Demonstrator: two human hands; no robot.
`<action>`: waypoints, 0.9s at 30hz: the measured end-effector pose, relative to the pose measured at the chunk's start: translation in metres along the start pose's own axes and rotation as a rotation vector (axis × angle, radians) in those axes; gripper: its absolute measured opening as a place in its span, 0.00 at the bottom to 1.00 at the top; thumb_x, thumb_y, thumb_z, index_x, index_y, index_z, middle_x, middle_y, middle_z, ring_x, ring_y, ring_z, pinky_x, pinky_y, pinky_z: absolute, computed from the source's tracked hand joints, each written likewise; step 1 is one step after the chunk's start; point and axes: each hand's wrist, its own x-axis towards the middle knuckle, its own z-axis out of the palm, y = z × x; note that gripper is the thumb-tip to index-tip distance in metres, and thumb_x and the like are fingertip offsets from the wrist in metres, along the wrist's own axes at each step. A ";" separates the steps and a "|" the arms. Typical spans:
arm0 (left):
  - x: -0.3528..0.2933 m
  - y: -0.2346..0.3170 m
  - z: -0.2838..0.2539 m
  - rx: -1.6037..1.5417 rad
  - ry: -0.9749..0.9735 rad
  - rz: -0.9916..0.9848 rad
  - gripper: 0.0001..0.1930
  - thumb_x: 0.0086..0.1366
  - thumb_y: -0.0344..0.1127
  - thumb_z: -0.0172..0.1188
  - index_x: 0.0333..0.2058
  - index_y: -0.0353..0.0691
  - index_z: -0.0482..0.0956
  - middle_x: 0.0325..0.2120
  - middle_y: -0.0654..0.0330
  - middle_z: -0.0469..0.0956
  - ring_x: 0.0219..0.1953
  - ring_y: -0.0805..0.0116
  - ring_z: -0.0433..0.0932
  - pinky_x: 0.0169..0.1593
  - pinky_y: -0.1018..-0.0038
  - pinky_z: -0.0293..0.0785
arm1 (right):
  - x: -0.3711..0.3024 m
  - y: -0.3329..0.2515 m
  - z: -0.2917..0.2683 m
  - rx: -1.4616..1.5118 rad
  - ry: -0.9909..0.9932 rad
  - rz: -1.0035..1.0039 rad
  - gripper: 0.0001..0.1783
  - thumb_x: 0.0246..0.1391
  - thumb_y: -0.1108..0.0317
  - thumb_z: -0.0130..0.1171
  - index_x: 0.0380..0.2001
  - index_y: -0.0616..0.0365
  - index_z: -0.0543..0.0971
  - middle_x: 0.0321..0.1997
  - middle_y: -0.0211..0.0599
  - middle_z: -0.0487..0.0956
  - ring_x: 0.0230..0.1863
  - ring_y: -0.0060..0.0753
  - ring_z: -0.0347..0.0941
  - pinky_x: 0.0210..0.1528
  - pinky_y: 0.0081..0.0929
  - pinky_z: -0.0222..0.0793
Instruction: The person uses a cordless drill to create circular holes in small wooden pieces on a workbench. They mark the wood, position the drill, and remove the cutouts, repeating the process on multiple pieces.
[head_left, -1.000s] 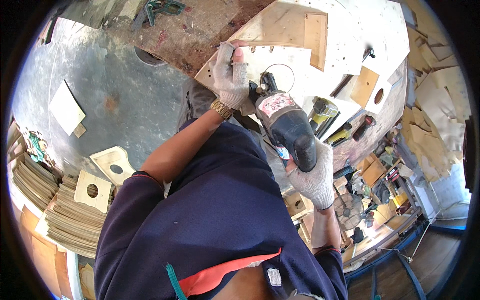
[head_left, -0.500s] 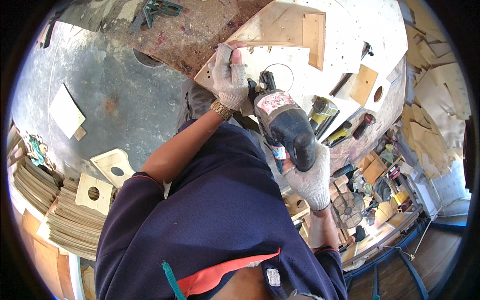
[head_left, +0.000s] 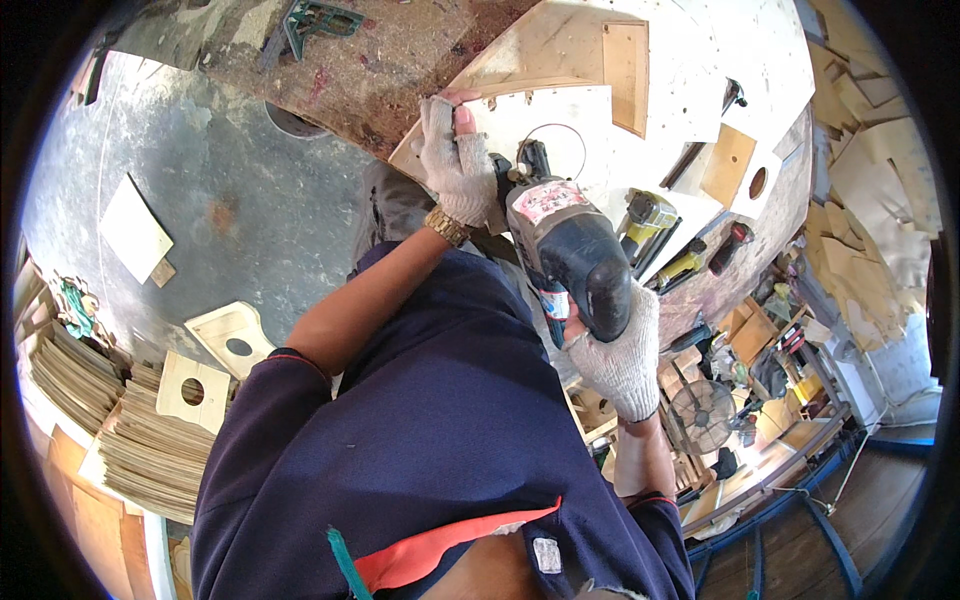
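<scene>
My right hand [head_left: 622, 362], in a light knitted glove, is wrapped round the rear of a black and grey jigsaw [head_left: 585, 262]. The tool's front end rests at the near edge of a pale plywood board [head_left: 500, 118], close to a thin circle drawn on it. The blade is hidden beneath the body. My left hand [head_left: 457, 168], in a fingertip-less glove with a gold watch at the wrist, lies on the board's left part. Its fingers are stretched out along the surface, left of the jigsaw.
A yellow nailer-like tool [head_left: 645, 218] and yellow-green drill-like tool [head_left: 686, 262] lie on the bench to the right. Wood offcuts [head_left: 625, 80] sit farther back. Stacked plywood sheets [head_left: 150, 455] stand at lower left. A fan [head_left: 700, 410] is at lower right.
The plywood board's right corner and the jigsaw appear slightly farther left and up. My left hand has shifted a little left; both hands keep their hold and pose.
</scene>
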 end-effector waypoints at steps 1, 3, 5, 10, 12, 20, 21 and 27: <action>-0.002 0.003 0.000 -0.010 0.014 -0.026 0.18 0.78 0.43 0.47 0.46 0.33 0.79 0.40 0.51 0.78 0.41 0.58 0.78 0.48 0.65 0.73 | 0.004 -0.004 -0.002 0.017 -0.026 0.001 0.29 0.36 0.69 0.68 0.48 0.62 0.80 0.30 0.46 0.82 0.34 0.53 0.82 0.43 0.42 0.76; -0.005 0.003 0.000 -0.032 0.016 -0.081 0.18 0.78 0.44 0.46 0.45 0.34 0.78 0.42 0.50 0.76 0.44 0.56 0.76 0.51 0.63 0.70 | 0.006 -0.008 -0.003 0.048 -0.053 0.021 0.28 0.37 0.69 0.68 0.47 0.62 0.81 0.29 0.47 0.82 0.33 0.54 0.82 0.43 0.42 0.76; -0.008 0.003 0.000 -0.028 0.025 -0.111 0.18 0.78 0.45 0.46 0.45 0.35 0.77 0.43 0.50 0.75 0.46 0.54 0.75 0.53 0.62 0.69 | 0.007 -0.010 -0.002 0.079 -0.053 0.062 0.26 0.38 0.69 0.68 0.46 0.62 0.81 0.30 0.48 0.82 0.33 0.54 0.82 0.42 0.42 0.76; -0.009 -0.002 0.001 -0.023 0.053 -0.083 0.21 0.78 0.48 0.45 0.46 0.35 0.77 0.44 0.50 0.76 0.49 0.53 0.75 0.54 0.61 0.69 | 0.004 -0.008 0.002 0.023 -0.001 0.028 0.24 0.40 0.69 0.68 0.44 0.63 0.81 0.31 0.50 0.82 0.34 0.55 0.83 0.41 0.42 0.77; -0.012 -0.004 0.001 0.007 0.045 -0.125 0.21 0.78 0.49 0.45 0.47 0.34 0.77 0.44 0.50 0.76 0.49 0.52 0.75 0.54 0.60 0.68 | 0.005 -0.012 0.001 0.036 -0.028 0.059 0.25 0.40 0.68 0.68 0.45 0.63 0.81 0.31 0.49 0.83 0.34 0.55 0.83 0.41 0.42 0.77; -0.016 -0.004 0.001 -0.035 0.051 -0.186 0.22 0.78 0.49 0.45 0.48 0.33 0.75 0.45 0.47 0.76 0.49 0.48 0.75 0.55 0.58 0.68 | 0.002 -0.014 0.002 0.152 -0.074 0.160 0.28 0.40 0.67 0.69 0.49 0.63 0.81 0.32 0.47 0.84 0.36 0.52 0.84 0.44 0.41 0.78; -0.017 -0.003 0.001 -0.031 0.046 -0.203 0.22 0.78 0.49 0.45 0.48 0.33 0.75 0.45 0.46 0.76 0.49 0.48 0.75 0.55 0.58 0.68 | -0.001 -0.014 0.005 0.097 0.005 0.145 0.29 0.40 0.67 0.70 0.49 0.63 0.81 0.33 0.48 0.84 0.37 0.52 0.84 0.45 0.41 0.77; -0.016 -0.005 0.002 -0.020 0.066 -0.161 0.22 0.79 0.49 0.44 0.49 0.33 0.74 0.46 0.45 0.74 0.49 0.48 0.75 0.55 0.57 0.68 | 0.000 -0.030 0.005 0.080 -0.020 0.276 0.32 0.40 0.65 0.71 0.53 0.63 0.79 0.39 0.51 0.84 0.43 0.53 0.83 0.50 0.43 0.76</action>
